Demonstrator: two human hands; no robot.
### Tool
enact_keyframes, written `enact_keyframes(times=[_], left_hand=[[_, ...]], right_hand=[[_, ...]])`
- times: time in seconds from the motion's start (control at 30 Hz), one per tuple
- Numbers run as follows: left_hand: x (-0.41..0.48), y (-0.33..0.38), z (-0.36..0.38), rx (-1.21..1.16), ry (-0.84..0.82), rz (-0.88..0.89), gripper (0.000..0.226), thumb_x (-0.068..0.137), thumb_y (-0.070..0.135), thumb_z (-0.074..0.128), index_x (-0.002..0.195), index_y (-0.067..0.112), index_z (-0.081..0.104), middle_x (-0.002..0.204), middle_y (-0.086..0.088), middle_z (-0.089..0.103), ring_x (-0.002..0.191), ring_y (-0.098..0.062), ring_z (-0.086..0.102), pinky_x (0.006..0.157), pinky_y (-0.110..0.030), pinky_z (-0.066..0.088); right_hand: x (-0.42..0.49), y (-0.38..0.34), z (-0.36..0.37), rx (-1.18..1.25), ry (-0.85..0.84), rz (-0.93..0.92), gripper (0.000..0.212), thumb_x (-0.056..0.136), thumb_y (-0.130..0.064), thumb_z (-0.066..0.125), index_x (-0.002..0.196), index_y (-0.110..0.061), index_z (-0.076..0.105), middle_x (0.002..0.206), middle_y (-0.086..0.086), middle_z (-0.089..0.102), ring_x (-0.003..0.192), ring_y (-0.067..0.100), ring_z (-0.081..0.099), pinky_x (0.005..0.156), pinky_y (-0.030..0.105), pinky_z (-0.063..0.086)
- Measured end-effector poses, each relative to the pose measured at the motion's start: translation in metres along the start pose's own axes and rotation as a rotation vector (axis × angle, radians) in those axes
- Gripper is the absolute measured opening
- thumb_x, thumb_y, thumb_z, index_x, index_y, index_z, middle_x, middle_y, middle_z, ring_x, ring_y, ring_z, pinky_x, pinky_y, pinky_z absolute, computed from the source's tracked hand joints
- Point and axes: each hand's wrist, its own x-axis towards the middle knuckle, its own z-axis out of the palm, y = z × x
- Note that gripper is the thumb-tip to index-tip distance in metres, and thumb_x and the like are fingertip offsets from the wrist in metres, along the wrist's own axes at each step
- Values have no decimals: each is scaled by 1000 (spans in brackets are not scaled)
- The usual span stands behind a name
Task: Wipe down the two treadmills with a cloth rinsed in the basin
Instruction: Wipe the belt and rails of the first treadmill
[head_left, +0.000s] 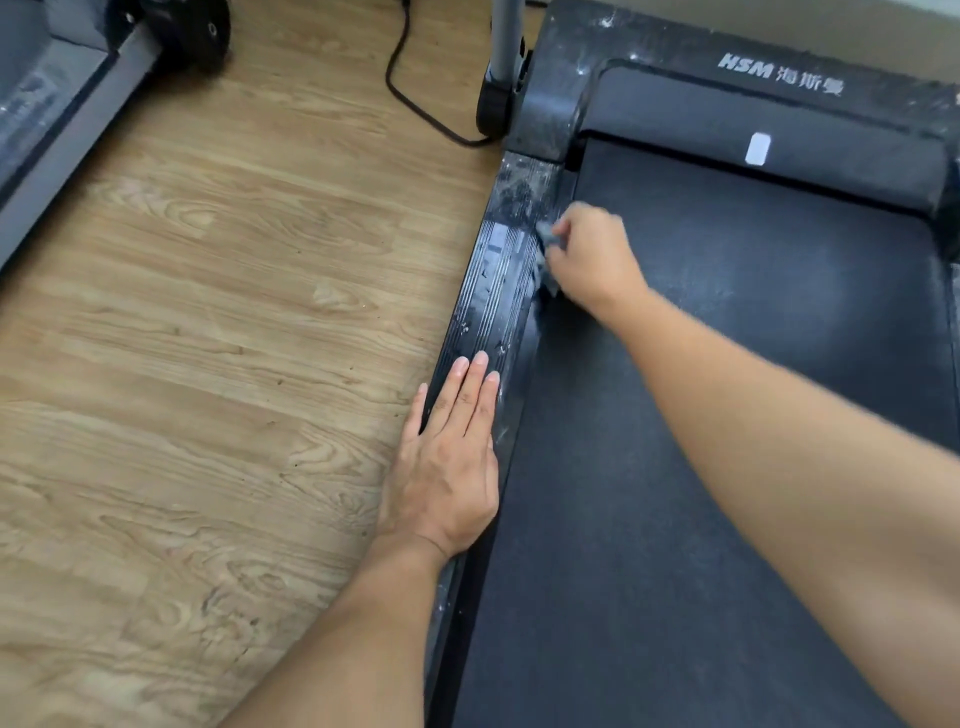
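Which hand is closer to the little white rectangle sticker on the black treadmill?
Right. The right hand, gripping a grey cloth, is below-left of the white rectangular sticker; the left hand rests flat on the black side rail, much farther away.

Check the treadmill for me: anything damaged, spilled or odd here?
White specks and dusty smears coat the front cover and the far end of the side rail, just beyond the cloth held by the right hand. It looks like grime rather than damage. Nothing appears spilled or askew.
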Motion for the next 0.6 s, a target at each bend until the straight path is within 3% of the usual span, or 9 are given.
enact_keyframes(times=[0.1, 0.2, 0.33, 0.47, 0.6], left_hand=[[1, 0, 0, 10, 11, 3, 69, 99, 26, 30, 167, 12, 25, 177, 1, 12, 163, -14, 6, 131, -49, 17], [-2, 0, -1, 21, 14, 8, 71, 97, 26, 30, 166, 10, 28, 176, -1, 15, 163, -16, 9, 131, -50, 17], [-5, -1, -1, -11, 1, 14, 73, 95, 30, 22, 165, 11, 30, 176, -2, 18, 163, -16, 11, 131, -50, 14], [2, -1, -13, -185, -58, -30, 79, 86, 23, 26, 163, 13, 36, 174, 0, 25, 162, -13, 17, 131, -50, 11], [-105, 2, -16, -220, 47, -82, 74, 91, 27, 24, 161, 11, 41, 168, -4, 40, 157, -20, 33, 126, -44, 28]], right_hand=[[-4, -4, 7, -97, -57, 12, 7, 89, -6, 53, 95, -5, 56, 100, 15, 64, 98, 36, 58, 70, 37, 42], [-88, -6, 22, -25, -69, -69, 3, 90, -9, 57, 92, -8, 59, 94, 12, 63, 88, 33, 57, 70, 35, 39], [-223, -11, 43, 137, -100, -191, 5, 87, -10, 61, 85, -12, 56, 88, 9, 62, 83, 34, 58, 71, 42, 48], [-281, -9, 53, 174, -117, -228, 10, 89, -8, 60, 87, -11, 51, 86, 1, 55, 80, 25, 50, 72, 46, 47], [-288, -8, 56, 138, -39, -215, 11, 87, -11, 64, 91, -11, 55, 89, 1, 56, 82, 26, 53, 73, 42, 48]])
